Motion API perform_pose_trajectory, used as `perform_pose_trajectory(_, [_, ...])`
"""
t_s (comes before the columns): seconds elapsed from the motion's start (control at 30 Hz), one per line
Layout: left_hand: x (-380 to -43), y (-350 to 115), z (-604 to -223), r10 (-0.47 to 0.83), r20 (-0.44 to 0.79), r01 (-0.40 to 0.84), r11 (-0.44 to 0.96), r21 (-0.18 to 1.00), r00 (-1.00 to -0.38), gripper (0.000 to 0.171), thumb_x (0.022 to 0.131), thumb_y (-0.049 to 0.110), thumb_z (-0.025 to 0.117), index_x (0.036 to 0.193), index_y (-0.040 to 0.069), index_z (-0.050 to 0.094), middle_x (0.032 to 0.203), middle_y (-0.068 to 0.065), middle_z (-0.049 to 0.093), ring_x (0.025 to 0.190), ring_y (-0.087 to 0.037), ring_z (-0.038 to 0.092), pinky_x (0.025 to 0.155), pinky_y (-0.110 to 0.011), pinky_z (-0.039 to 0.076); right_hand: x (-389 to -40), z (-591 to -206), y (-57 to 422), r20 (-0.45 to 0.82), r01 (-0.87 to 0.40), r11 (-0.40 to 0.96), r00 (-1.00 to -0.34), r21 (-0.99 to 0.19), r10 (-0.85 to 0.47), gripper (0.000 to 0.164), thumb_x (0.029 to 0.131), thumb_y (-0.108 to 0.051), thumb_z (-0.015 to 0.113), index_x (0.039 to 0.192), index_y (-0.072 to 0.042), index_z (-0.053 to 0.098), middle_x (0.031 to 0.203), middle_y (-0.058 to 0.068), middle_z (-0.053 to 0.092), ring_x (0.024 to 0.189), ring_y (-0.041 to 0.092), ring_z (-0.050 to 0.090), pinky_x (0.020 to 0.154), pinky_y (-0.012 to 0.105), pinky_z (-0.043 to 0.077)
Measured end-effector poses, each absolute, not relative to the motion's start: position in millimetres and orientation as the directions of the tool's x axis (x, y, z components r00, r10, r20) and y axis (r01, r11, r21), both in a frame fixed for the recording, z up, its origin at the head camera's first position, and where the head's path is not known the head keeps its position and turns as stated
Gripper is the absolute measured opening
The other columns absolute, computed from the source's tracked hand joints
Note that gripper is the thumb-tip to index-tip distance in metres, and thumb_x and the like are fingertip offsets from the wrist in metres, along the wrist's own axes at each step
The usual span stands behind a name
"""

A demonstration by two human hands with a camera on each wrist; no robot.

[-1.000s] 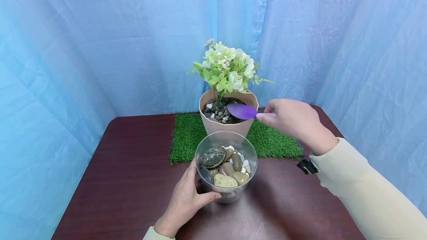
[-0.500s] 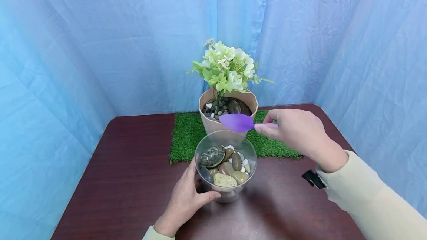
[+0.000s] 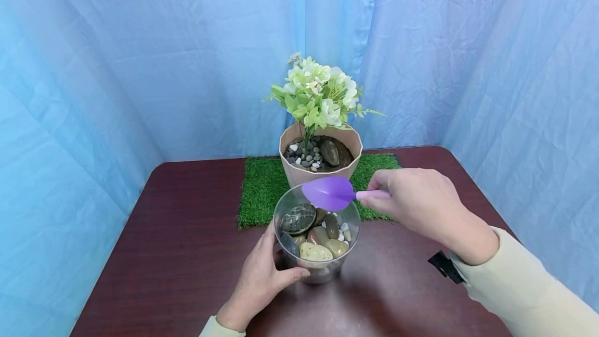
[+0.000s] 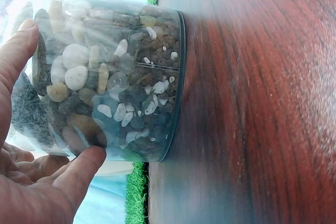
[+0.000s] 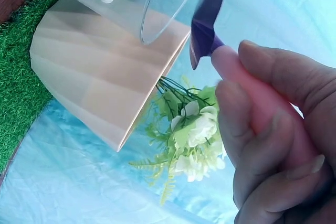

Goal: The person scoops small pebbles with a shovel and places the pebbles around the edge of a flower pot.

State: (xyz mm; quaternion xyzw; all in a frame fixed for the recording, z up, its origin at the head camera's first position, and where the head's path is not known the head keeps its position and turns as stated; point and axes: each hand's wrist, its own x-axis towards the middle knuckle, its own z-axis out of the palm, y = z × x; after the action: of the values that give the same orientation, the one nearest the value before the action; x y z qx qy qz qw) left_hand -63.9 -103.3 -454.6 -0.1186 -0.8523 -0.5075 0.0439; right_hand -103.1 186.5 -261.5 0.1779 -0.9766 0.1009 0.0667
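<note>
My left hand (image 3: pixel 262 274) grips the near left side of a clear tub (image 3: pixel 323 275), thumb in front and fingers curling round its wall (image 4: pixel 170 103). Inside lie large smooth stones (image 3: pixel 316 252) with small white pebbles, and brown gravelly stuff shows near the bottom. In my right hand (image 3: pixel 416 202) is a small garden trowel (image 3: pixel 329 193), held by its pink handle (image 5: pixel 257 87). Its purple blade hovers over the tub's far rim, with nothing visible on it. Behind stands a beige flowerpot (image 3: pixel 309 177); a dark oval stone (image 3: pixel 329 153) rests on soil at its right side.
White artificial-looking flowers (image 3: pixel 323 87) rise from the pot, among small grey and white pebbles (image 3: pixel 301 157). The pot stands on a green turf mat (image 3: pixel 262 196) on the dark wooden table (image 3: pixel 187 254). Blue curtains (image 3: pixel 210 66) hang around the back and sides.
My right hand has drawn the trowel toward me, from over the flowerpot to above the tub's far rim, uncovering the dark oval stone from view. The left hand and tub have stayed put.
</note>
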Motion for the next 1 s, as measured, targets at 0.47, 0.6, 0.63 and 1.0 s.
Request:
perform_pose_trajectory(0.47, [-65.2,-103.4,-455.7,0.148,0.202,0.248,0.472,0.846,-0.968,0.132,0.067,0.048,0.097,0.169,0.03,0.015,0.164,-0.008,0.041,0.141,-0.025,0.051,0.104,-0.034,0.059,-101.2,-287.6,180.2,0.523,-0.503,0.855,-0.698,0.128,-0.489,0.05,0.083,-0.029,0.087,0.061,-0.023,0.043,0.054,-0.011,0.022,0.047,0.009,0.02,0.036,0.026,0.014])
perform_pose_trajectory(0.6, [-64.9,-103.7,-455.5,0.145,0.189,0.236,0.47,0.851,-0.971,0.132,0.067,0.047,0.097,0.169,0.027,0.016,0.164,-0.009,0.041,0.141,-0.024,0.052,0.104,-0.03,0.058,-104.0,-293.0,178.6,0.548,-0.497,0.853,-0.675,0.158,-0.495,0.057,0.084,-0.029,0.086,0.06,-0.022,0.036,0.053,-0.009,0.02,0.046,0.011,0.018,0.034,0.027,0.015])
perform_pose_trajectory(0.63, [-64.8,-103.7,-455.4,0.145,0.186,0.233,0.468,0.853,-0.972,0.132,0.067,0.047,0.097,0.169,0.027,0.016,0.164,-0.009,0.04,0.141,-0.024,0.052,0.103,-0.029,0.058,-104.4,-293.9,178.1,0.555,-0.497,0.852,-0.667,0.166,-0.497,0.057,0.083,-0.029,0.087,0.059,-0.022,0.036,0.052,-0.009,0.021,0.045,0.011,0.019,0.033,0.028,0.016])
perform_pose_trajectory(1.0, [-64.3,-103.3,-456.6,0.144,0.17,0.218,0.458,0.862,-0.975,0.133,0.067,0.047,0.098,0.169,0.021,0.016,0.165,-0.011,0.039,0.141,-0.025,0.051,0.102,-0.027,0.058,-106.2,-294.5,172.5,0.525,-0.466,0.864,-0.696,0.189,-0.49,0.056,0.082,-0.029,0.088,0.059,-0.021,0.038,0.049,-0.007,0.027,0.041,0.015,0.025,0.031,0.03,0.022])
